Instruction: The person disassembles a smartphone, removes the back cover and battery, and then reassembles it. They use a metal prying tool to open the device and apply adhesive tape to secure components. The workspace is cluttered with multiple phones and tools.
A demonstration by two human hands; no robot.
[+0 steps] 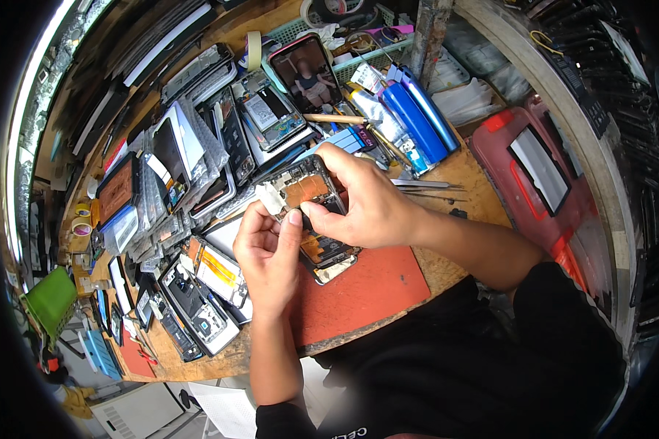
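Observation:
An opened smartphone (304, 189) with bare internal parts and a copper-coloured patch is held above the red mat (388, 287). My right hand (366, 199) is closed round its right side, with the thumb pressed over the inside. My left hand (269, 250) is closed at the phone's left edge, thumb tip close to the right thumb. A crumpled white piece (269, 197) sticks out by the left fingertips; whether it is attached to the phone cannot be told. The phone's dark lower end reaches down over the mat. What lies between the two thumb tips is too small to make out.
Opened phones (198, 300) lie to the left, beside a stack of bubble-wrapped phone parts (183, 146). Beyond my hands are a phone showing a picture (304, 69), a wooden-handled brush (335, 118) and blue cylinders (414, 121). Tweezers (426, 184) lie right; a red translucent case (509, 157) stands further right.

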